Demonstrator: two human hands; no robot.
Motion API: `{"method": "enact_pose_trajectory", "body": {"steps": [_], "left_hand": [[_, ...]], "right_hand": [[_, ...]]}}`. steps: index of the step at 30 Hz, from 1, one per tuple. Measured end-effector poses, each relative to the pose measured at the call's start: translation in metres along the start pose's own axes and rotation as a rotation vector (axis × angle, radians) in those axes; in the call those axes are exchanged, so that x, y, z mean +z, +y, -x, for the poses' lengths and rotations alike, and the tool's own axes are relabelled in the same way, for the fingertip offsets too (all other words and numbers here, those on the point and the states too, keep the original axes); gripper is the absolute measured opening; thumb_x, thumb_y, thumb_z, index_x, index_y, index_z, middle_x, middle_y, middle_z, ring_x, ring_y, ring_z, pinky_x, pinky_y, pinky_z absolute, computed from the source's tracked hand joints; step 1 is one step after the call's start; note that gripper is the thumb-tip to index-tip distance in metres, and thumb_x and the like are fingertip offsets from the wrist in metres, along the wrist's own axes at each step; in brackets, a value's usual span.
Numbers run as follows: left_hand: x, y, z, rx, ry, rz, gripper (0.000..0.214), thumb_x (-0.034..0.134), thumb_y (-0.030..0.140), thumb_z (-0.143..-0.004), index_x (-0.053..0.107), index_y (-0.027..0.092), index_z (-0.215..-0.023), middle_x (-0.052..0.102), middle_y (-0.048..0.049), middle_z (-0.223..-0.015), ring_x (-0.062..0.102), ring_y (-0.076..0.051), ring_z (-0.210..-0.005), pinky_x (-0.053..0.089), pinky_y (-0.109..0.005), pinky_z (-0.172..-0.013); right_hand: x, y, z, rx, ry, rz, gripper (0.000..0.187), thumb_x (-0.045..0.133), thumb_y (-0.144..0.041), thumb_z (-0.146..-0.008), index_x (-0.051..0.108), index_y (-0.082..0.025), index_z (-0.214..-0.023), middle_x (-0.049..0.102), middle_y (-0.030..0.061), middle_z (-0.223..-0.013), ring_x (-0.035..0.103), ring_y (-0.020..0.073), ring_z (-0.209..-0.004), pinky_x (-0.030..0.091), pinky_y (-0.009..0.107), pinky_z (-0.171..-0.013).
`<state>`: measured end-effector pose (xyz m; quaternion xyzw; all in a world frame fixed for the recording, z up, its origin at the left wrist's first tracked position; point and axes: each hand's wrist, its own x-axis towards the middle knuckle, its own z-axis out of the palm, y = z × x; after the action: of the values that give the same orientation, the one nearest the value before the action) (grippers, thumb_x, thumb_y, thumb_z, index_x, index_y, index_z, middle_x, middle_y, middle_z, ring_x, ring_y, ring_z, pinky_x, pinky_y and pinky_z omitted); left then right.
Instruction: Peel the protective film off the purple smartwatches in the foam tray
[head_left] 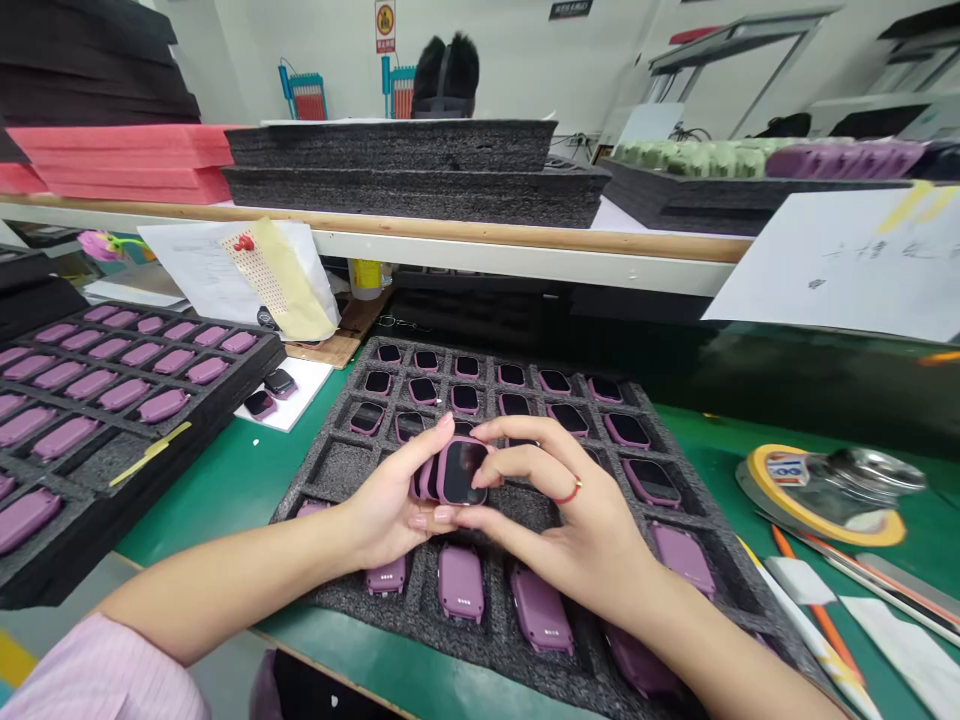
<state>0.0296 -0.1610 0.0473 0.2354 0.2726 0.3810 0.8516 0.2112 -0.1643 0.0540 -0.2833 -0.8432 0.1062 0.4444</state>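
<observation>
Above the dark foam tray (341, 470), my left hand (390, 500) is closed around purple smartwatch bodies stacked face to back; how many is partly hidden. The front smartwatch body (461, 470), with a black screen facing me, is pinched by my right hand (555, 490) at its top and bottom edges. One right fingertip touches the screen's right side. Below the hands, several purple watch bodies (461, 582) lie back side up in the tray's pockets. Farther back, rows of watch bodies (511, 375) lie screen up. Some pockets under the hands are hidden.
Left stands another foam tray (112, 460) of purple watch bodies with a yellow strip. Two watch bodies (279, 383) lie on white paper. A shelf edge (525, 255) crosses behind, carrying foam stacks. At right are a yellow tape roll (765, 465), a glass jar and slender tools.
</observation>
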Motion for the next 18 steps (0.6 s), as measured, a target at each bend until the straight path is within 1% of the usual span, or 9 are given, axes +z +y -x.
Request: {"method": "enact_pose_trajectory", "body": {"steps": [4, 6, 8, 10, 12, 14, 15, 16, 18], "left_hand": [[-0.0011, -0.0004, 0.0000, -0.034, -0.068, 0.004, 0.047, 0.070, 0.056, -0.082, 0.070, 0.010, -0.091, 0.058, 0.0005, -0.061, 0.046, -0.002, -0.039, 0.022, -0.010, -0.034], [-0.0013, -0.0012, -0.0001, -0.039, -0.093, 0.003, 0.045, 0.068, 0.055, -0.084, 0.069, 0.010, -0.089, 0.058, 0.0004, -0.060, 0.046, -0.002, -0.040, 0.020, -0.011, -0.034], [-0.0009, -0.0023, 0.0000, -0.032, -0.103, -0.007, 0.042, 0.068, 0.053, -0.085, 0.068, 0.011, -0.085, 0.058, 0.0005, -0.060, 0.046, -0.003, -0.039, 0.019, -0.011, -0.034], [0.0002, -0.0030, 0.0007, -0.037, -0.106, -0.026, 0.042, 0.070, 0.054, -0.083, 0.069, 0.012, -0.086, 0.064, -0.0021, -0.065, 0.047, -0.003, -0.039, 0.018, -0.013, -0.033], [0.0018, -0.0028, 0.0021, -0.051, -0.111, -0.048, 0.045, 0.072, 0.055, -0.080, 0.071, 0.012, -0.090, 0.070, -0.0066, -0.075, 0.048, -0.004, -0.039, 0.017, -0.014, -0.033], [0.0037, -0.0017, 0.0040, -0.056, -0.111, -0.059, 0.046, 0.074, 0.056, -0.077, 0.073, 0.012, -0.092, 0.073, -0.0094, -0.081, 0.047, -0.004, -0.039, 0.014, -0.015, -0.032], [0.0046, -0.0009, 0.0050, -0.055, -0.111, -0.059, 0.046, 0.075, 0.055, -0.077, 0.073, 0.012, -0.091, 0.073, -0.0095, -0.080, 0.046, -0.003, -0.038, 0.012, -0.016, -0.032], [0.0055, -0.0002, 0.0058, -0.050, -0.110, -0.057, 0.045, 0.076, 0.054, -0.076, 0.074, 0.012, -0.090, 0.073, -0.0093, -0.079, 0.045, -0.003, -0.038, 0.011, -0.016, -0.032], [0.0071, 0.0012, 0.0069, -0.040, -0.105, -0.057, 0.041, 0.076, 0.051, -0.077, 0.074, 0.012, -0.089, 0.073, -0.0094, -0.077, 0.044, -0.003, -0.037, 0.010, -0.017, -0.032]], "right_hand": [[0.0015, -0.0046, 0.0008, -0.037, 0.053, -0.001, 0.009, 0.072, -0.018, -0.086, 0.065, -0.021, -0.089, 0.064, 0.0082, -0.109, 0.065, 0.0214, -0.102, 0.055, 0.037, -0.088], [0.0003, -0.0069, -0.0007, -0.059, 0.080, 0.012, 0.007, 0.071, -0.016, -0.086, 0.066, -0.021, -0.087, 0.066, 0.0080, -0.106, 0.066, 0.0210, -0.099, 0.056, 0.038, -0.086], [-0.0018, -0.0085, -0.0026, -0.046, 0.129, 0.003, 0.008, 0.069, -0.014, -0.087, 0.067, -0.022, -0.087, 0.068, 0.0065, -0.099, 0.067, 0.0198, -0.094, 0.057, 0.036, -0.083], [-0.0041, -0.0090, -0.0044, 0.026, 0.235, -0.055, 0.011, 0.068, -0.012, -0.088, 0.067, -0.023, -0.085, 0.069, 0.0038, -0.089, 0.068, 0.0185, -0.088, 0.058, 0.034, -0.078], [-0.0058, -0.0082, -0.0059, 0.144, 0.379, -0.169, 0.012, 0.068, -0.014, -0.089, 0.067, -0.024, -0.081, 0.069, 0.0015, -0.081, 0.068, 0.0155, -0.074, 0.059, 0.031, -0.070], [-0.0062, -0.0063, -0.0068, 0.284, 0.490, -0.320, 0.012, 0.067, -0.021, -0.091, 0.066, -0.023, -0.079, 0.071, 0.0006, -0.081, 0.066, 0.0117, -0.058, 0.059, 0.028, -0.061], [-0.0058, -0.0051, -0.0071, 0.347, 0.518, -0.396, 0.013, 0.068, -0.024, -0.092, 0.066, -0.023, -0.079, 0.073, 0.0007, -0.083, 0.067, 0.0110, -0.054, 0.060, 0.027, -0.059], [-0.0051, -0.0039, -0.0074, 0.396, 0.529, -0.462, 0.013, 0.068, -0.027, -0.092, 0.067, -0.023, -0.080, 0.074, 0.0011, -0.084, 0.069, 0.0117, -0.054, 0.062, 0.028, -0.059], [-0.0036, -0.0019, -0.0076, 0.442, 0.515, -0.538, 0.011, 0.069, -0.030, -0.091, 0.068, -0.023, -0.083, 0.077, 0.0024, -0.089, 0.076, 0.0166, -0.071, 0.066, 0.032, -0.073]]}}
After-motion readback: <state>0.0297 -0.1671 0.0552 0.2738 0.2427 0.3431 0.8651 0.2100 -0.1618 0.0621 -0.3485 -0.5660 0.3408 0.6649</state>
